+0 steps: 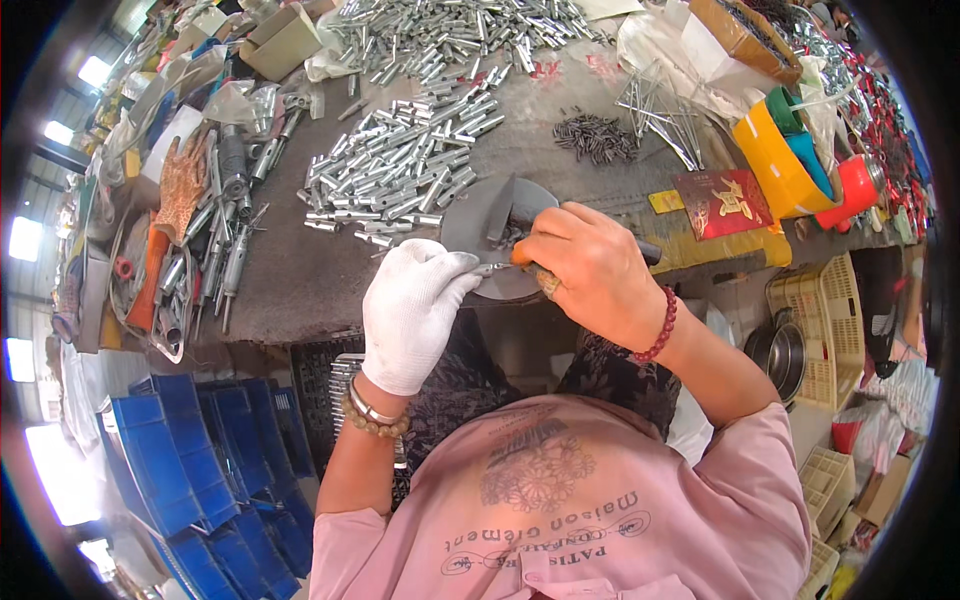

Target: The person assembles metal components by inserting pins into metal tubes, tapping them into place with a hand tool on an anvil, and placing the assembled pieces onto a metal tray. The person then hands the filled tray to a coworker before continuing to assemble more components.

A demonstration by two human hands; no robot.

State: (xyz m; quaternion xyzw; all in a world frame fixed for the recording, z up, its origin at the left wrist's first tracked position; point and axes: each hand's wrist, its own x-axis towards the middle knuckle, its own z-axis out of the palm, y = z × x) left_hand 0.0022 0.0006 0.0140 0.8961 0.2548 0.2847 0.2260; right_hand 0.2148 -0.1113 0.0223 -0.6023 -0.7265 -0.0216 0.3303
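Note:
My left hand (412, 312), in a white knit glove, pinches a small silver metal tube (486, 270) between thumb and fingertips. Close against the tube's right end, my bare right hand (592, 272) has its fingers closed. Orange and brownish coverings wrap some of its fingertips. What those fingers grip is mostly hidden; a thin shiny tip shows between the hands. Both hands work over a grey round disc (467, 222) at the table's near edge, with an upright grey metal piece (505, 207) on it. A dark rounded end (648, 252) shows just past my right hand.
Silver metal tubes (400, 165) lie heaped beyond the disc. Small dark pins (596, 137), thin rods (662, 118), a red card (724, 203) and a yellow container (783, 155) are to the right. Tools (235, 190) crowd the left edge. Blue bins (180, 450) stand below left.

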